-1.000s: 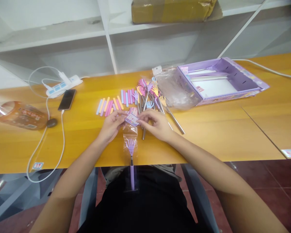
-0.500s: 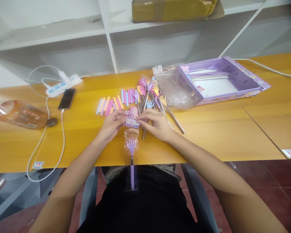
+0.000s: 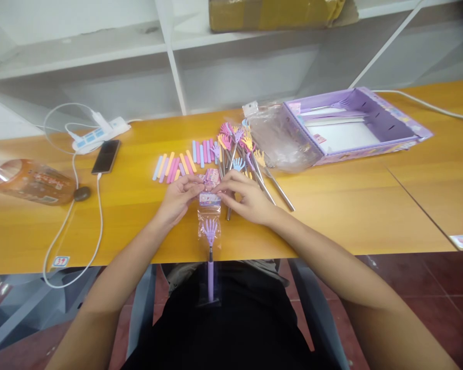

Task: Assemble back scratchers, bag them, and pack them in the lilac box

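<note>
A clear bag (image 3: 210, 257) with a purple hand-shaped scratcher (image 3: 210, 234) inside hangs over the table's front edge. At its top is a printed card header (image 3: 210, 199). My left hand (image 3: 179, 198) pinches the left side of the bag's top, and my right hand (image 3: 245, 195) pinches the right side. Small pink cards (image 3: 211, 176) lie just behind my fingertips. Beyond my right hand is a pile of colourful scratcher heads (image 3: 237, 137) on metal rods. Pastel handle sleeves (image 3: 173, 167) lie in rows to the left of the pile.
A purple display box (image 3: 355, 126) stands at the back right beside clear plastic bags (image 3: 281, 139). On the left are a phone (image 3: 106, 156), a power strip (image 3: 100, 136), looping white cables and an orange bottle (image 3: 33, 181). White shelving rises behind the table.
The card header has become more visible and flatter below my fingers. My right fingertips have shifted slightly left and up. The bag with the scratcher stays nearly in place.
</note>
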Demonstrator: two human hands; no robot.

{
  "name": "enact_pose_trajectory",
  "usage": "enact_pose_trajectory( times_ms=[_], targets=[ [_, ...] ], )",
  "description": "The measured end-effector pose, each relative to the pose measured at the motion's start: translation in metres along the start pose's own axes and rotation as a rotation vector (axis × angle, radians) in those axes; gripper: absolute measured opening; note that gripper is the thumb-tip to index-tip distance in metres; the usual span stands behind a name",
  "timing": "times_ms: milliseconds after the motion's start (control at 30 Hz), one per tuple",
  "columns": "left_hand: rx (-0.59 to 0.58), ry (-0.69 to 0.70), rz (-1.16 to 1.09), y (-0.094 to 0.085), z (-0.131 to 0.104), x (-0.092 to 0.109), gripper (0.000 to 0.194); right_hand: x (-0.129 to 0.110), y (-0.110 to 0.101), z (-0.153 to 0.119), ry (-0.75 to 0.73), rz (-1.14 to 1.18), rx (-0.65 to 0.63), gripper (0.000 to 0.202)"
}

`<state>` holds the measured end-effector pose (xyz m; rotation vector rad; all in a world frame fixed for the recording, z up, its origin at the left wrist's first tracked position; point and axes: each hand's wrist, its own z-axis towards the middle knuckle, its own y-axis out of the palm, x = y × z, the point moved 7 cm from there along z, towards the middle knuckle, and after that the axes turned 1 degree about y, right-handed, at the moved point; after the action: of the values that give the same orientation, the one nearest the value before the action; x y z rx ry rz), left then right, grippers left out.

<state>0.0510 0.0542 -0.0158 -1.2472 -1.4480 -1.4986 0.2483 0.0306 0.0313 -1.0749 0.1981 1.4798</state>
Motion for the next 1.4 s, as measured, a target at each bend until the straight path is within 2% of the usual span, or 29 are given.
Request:
enact_pose_trajectory(
  times_ms=[200,433,733,833,967,1100,1200,1300,1400],
  targets=[
    [-0.009,0.019,-0.013,0.003,-0.001,0.003,0.038,-0.006,0.010,-0.001,-0.027,-0.015,-0.129,0.021],
    [-0.012,0.019,0.001,0.002,-0.001,0.003,0.040,-0.007,0.009,-0.001,-0.056,-0.011,-0.121,0.023],
    [-0.048,0.028,0.025,0.005,-0.001,0.000,0.040,-0.003,0.018,-0.003,-0.017,0.023,-0.231,0.026],
    [-0.061,0.035,0.040,0.006,-0.002,0.000,0.038,-0.003,0.016,-0.002,-0.047,0.012,-0.177,0.020],
    [-0.084,0.071,0.078,0.007,-0.003,0.005,0.037,0.000,0.009,-0.001,-0.026,-0.006,-0.042,0.015],
    [-0.207,0.101,0.232,0.014,-0.005,0.003,0.043,0.005,0.000,-0.001,0.040,0.015,0.104,0.026],
    [-0.315,0.030,0.343,0.019,-0.007,-0.012,0.050,0.005,-0.008,-0.001,0.048,-0.001,0.175,0.033],
    [-0.374,-0.023,0.388,0.023,-0.009,-0.023,0.049,0.000,-0.012,0.000,-0.029,-0.081,0.183,0.015],
    [-0.349,-0.019,0.373,0.024,-0.010,-0.024,0.045,-0.003,-0.010,0.001,-0.088,-0.132,0.128,0.015]
  ],
)
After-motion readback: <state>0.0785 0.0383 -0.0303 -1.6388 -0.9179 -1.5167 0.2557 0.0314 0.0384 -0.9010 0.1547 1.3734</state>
